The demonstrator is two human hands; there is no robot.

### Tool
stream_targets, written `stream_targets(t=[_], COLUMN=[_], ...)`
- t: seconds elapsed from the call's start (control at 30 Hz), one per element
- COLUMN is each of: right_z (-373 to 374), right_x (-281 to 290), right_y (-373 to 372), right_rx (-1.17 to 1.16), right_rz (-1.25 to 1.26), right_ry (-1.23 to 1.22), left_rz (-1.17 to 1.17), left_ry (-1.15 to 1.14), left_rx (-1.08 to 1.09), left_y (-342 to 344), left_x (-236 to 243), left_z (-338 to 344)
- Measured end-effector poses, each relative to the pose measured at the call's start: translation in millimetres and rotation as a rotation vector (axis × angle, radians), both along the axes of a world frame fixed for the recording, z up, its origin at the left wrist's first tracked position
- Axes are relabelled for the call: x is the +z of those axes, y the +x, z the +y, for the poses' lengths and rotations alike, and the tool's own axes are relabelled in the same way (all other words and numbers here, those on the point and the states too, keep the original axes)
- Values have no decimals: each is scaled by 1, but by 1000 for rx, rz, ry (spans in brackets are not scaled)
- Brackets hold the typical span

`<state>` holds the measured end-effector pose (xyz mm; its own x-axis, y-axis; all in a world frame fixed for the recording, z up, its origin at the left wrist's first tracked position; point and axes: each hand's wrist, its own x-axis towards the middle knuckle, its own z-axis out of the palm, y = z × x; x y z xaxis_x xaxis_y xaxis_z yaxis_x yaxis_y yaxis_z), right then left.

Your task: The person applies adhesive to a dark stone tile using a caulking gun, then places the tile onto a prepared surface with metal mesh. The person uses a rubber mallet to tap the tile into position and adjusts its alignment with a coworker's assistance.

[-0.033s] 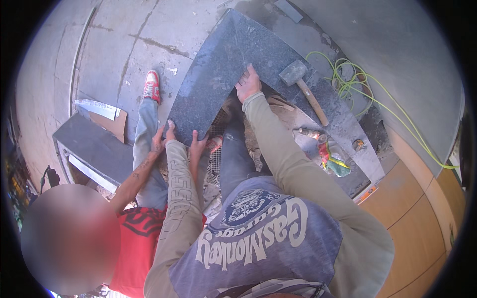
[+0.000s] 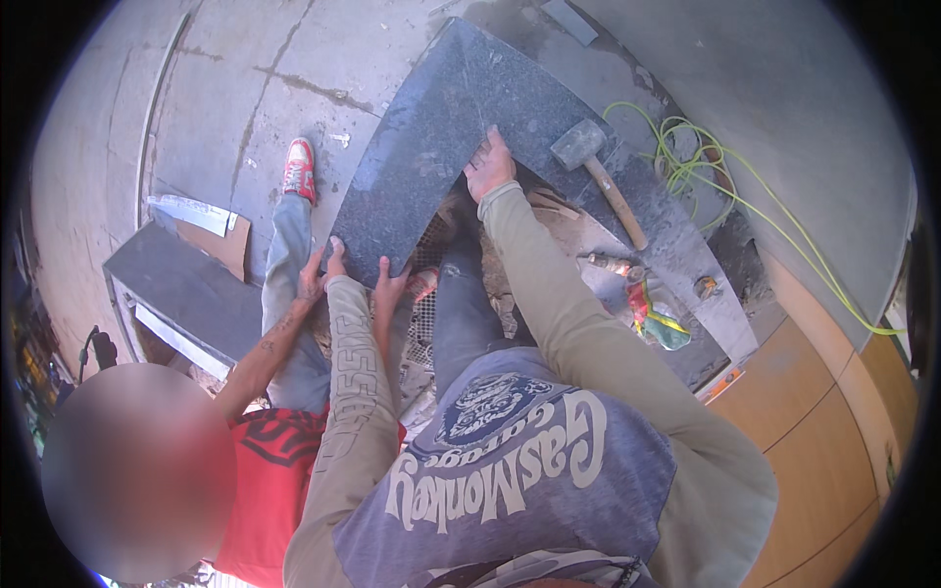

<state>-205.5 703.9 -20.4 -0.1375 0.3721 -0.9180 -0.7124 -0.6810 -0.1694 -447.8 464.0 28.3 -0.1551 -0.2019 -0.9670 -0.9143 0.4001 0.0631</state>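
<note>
A dark speckled stone slab (image 2: 407, 162) reaches from its near left end to a corner at the top, where it meets a second dark slab (image 2: 529, 93) along a faint seam. My left hand (image 2: 336, 259) grips the slab's near left end. My right hand (image 2: 490, 165) is closed round its inner edge, close to the corner; the fingers underneath are hidden. A co-worker's two hands (image 2: 391, 282) hold the same near end, one on each side of my left hand. On the second slab rests a mallet (image 2: 580, 144) with a grey head and wooden handle.
Green hose or cord (image 2: 676, 162) lies coiled on the right. A small colourful packet (image 2: 662, 318) sits near the second slab's inner edge. Wooden panels (image 2: 784, 412) stand lower right. A dark-topped box (image 2: 186, 284) is at left, beside the co-worker's leg (image 2: 289, 255).
</note>
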Motion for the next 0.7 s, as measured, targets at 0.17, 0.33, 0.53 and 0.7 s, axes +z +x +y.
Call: stream_targets(t=[0.17, 0.33, 0.53, 0.7], right_z=[6, 15, 17, 15], right_x=[-1, -10, -13, -20], right_y=[-7, -10, -11, -11], right_rx=[116, 123, 96, 83], right_rz=[-113, -142, -153, -162], right_ry=[23, -7, -49, -51], left_rz=[-2, 27, 36, 30], left_ry=[-4, -15, -16, -5], left_rx=[18, 37, 76, 106], left_y=[-8, -14, -5, -3], left_x=[1, -1, -1, 3], left_z=[3, 5, 3, 9])
